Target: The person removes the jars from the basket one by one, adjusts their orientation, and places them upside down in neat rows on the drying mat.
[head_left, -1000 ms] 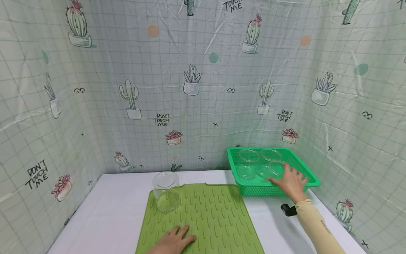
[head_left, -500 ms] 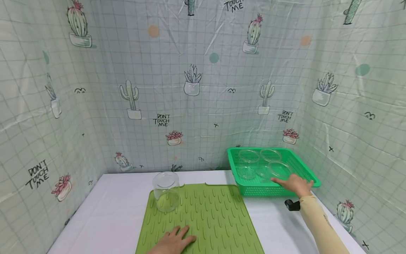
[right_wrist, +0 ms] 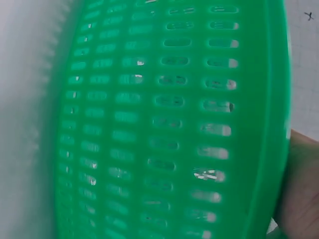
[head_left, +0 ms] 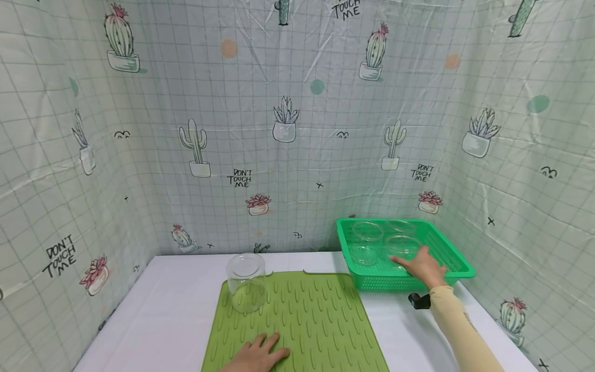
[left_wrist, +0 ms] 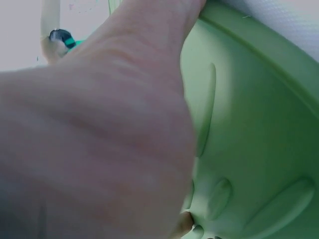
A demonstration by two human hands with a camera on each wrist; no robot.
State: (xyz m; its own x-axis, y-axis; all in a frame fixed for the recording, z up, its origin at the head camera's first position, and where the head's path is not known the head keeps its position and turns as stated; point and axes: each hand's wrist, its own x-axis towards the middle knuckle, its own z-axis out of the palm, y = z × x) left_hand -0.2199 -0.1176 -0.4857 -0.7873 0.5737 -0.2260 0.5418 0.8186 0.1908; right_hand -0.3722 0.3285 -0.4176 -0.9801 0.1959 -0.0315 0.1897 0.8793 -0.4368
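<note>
My right hand [head_left: 425, 266] is at the front of a green plastic basket [head_left: 378, 283], thumb and fingers spread around the nearest clear glass [head_left: 402, 244]. The lower part of that glass is hidden behind the hand and basket rim. In the right wrist view the slotted basket wall [right_wrist: 261, 129] fills most of the picture, with part of the hand [right_wrist: 303, 186] beyond its rim. My left hand [head_left: 256, 355] rests on a green ribbed mat [head_left: 321, 320], fingers spread, holding nothing. Another clear glass [head_left: 247, 287] stands bottom up at the mat's far left corner.
Two more clear glasses [head_left: 367, 248] stand in the basket, left of and behind the nearest one. A white table [head_left: 153, 320] lies under mat and basket. A cactus-print curtain [head_left: 297, 144] closes off the back and both sides.
My right hand first drew back toward the basket's front right, then came left again; the nearest glass shifted with it. The left hand and the glass on the mat stayed put.
</note>
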